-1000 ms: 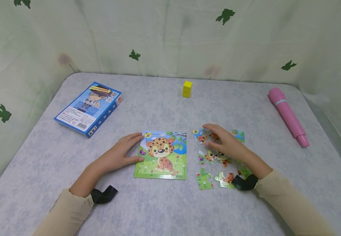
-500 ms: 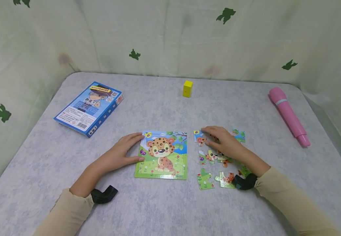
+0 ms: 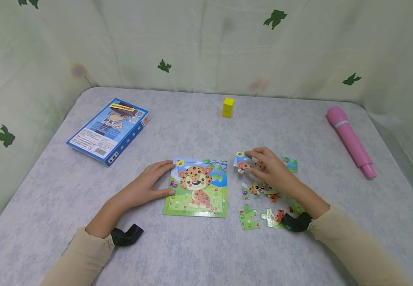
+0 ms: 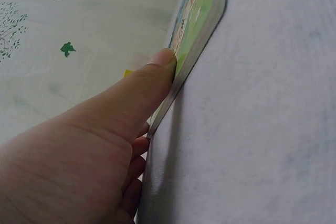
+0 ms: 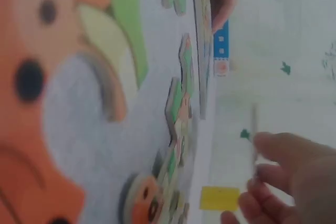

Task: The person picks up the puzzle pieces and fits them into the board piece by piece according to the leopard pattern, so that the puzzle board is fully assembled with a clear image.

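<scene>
The leopard puzzle board (image 3: 197, 190) lies flat on the grey table (image 3: 192, 254), near the middle, picture side up, with a spotted cub sitting on grass. At the far left, a blue box (image 3: 108, 131) rests slantwise, printed with a cartoon figure in a dark hat and a white label. Next comes the person's left hand (image 3: 148, 186), released, its fingers and thumb spread along the left side of the board and touching it without gripping. A black device (image 3: 126, 235) sits at that wrist, beside a beige sleeve (image 3: 81, 256).

Right of the board and well behind it, a yellow block (image 3: 228, 108) stands upright. Just beside the board's upper right side, a puzzle piece (image 3: 241, 161) with a yellow patch and a pink ear is tilted, raised off the table. The right hand (image 3: 274, 171) grasps it between thumb and fingertips; the right wrist view shows it edge-on there. Under and around this hand lie loose pieces (image 3: 248, 218): some show green grass, others spotted fur, and several are partly hidden by the hand and wrist. A blue-and-green leafy piece (image 3: 290, 164) lies just past the knuckles. At the far right, a pink rod-like object (image 3: 351, 141) with a pale band lies at a slant, well apart from the pieces.
</scene>
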A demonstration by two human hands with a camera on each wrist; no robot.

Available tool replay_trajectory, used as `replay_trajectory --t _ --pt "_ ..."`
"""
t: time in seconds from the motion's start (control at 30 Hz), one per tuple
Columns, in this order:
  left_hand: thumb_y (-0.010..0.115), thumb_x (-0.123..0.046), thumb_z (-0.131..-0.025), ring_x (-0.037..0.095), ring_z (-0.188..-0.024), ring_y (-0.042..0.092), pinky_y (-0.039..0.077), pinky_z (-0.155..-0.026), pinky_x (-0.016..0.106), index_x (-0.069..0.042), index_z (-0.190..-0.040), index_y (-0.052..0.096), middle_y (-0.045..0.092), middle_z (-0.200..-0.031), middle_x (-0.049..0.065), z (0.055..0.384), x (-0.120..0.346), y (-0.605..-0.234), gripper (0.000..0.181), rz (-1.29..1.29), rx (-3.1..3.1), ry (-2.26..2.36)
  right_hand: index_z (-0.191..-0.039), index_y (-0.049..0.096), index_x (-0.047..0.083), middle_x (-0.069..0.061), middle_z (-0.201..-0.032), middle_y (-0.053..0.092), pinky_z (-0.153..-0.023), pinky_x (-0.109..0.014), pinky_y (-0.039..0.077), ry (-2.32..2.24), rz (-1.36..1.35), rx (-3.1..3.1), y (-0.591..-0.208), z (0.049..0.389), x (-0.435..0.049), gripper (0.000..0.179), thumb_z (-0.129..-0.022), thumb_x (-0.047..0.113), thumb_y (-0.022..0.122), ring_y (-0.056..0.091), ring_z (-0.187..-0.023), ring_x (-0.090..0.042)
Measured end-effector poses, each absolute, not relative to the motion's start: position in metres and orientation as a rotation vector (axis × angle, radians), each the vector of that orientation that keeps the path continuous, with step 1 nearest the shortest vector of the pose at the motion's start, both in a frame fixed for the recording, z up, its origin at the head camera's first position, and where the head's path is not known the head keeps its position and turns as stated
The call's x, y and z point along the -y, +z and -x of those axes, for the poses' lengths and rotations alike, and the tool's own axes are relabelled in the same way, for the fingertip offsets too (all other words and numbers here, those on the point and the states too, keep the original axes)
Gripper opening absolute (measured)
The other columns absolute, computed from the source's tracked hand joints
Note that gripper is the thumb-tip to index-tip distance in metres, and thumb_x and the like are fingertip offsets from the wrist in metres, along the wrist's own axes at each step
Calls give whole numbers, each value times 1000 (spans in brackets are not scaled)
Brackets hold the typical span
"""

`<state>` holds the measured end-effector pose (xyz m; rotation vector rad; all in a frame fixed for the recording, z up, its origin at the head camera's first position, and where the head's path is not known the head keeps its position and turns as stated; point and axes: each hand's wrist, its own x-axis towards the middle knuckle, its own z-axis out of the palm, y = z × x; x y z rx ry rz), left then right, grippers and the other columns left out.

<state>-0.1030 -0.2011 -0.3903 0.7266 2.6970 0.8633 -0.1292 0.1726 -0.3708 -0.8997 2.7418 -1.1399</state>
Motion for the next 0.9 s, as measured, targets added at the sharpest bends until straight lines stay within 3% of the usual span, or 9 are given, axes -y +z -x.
replay_trajectory --t 0.13,0.27,0.5,0.7,0.9 --pt "60 -53 -78 31 -130 20 21 -100 50 -10 -140 31 26 -143 10 104 201 -391 80 -736 -2698 868 -127 49 4 -10 -121 43 -84 -41 43 -1228 968 -2737 -361 121 -159 45 -85 11 62 45 -108 -25" --pt "60 -53 -78 31 -130 20 21 -100 51 -10 -140 32 26 -143 10 104 201 -391 80 -741 -2701 870 -127 50 6 -6 -120 44 -87 -39 41 -1273 1077 -2739 -353 115 -140 46 -83 10 65 44 -109 -20" --pt "61 -48 -80 31 -130 20 21 -100 50 -11 -140 32 26 -143 10 104 201 -389 76 -746 -2698 879 -126 50 2 -8 -119 44 -86 -33 41 -1304 1197 -2646 -348 113 -100 45 -84 11 64 46 -107 -20" --pt "62 -37 -84 33 -128 23 22 -99 51 -9 -139 33 28 -141 12 104 203 -391 68 -805 -2702 903 -125 51 2 -9 -118 46 -81 -28 43 -1166 1145 -2637 -359 116 -72 42 -86 13 62 47 -101 -17" --pt "61 -38 -84 32 -129 22 22 -100 51 -10 -139 33 28 -142 11 104 205 -392 67 -792 -2702 901 -125 52 5 -9 -117 48 -80 -26 42 -968 1075 -2678 -366 121 -54 41 -87 19 60 48 -99 -15"
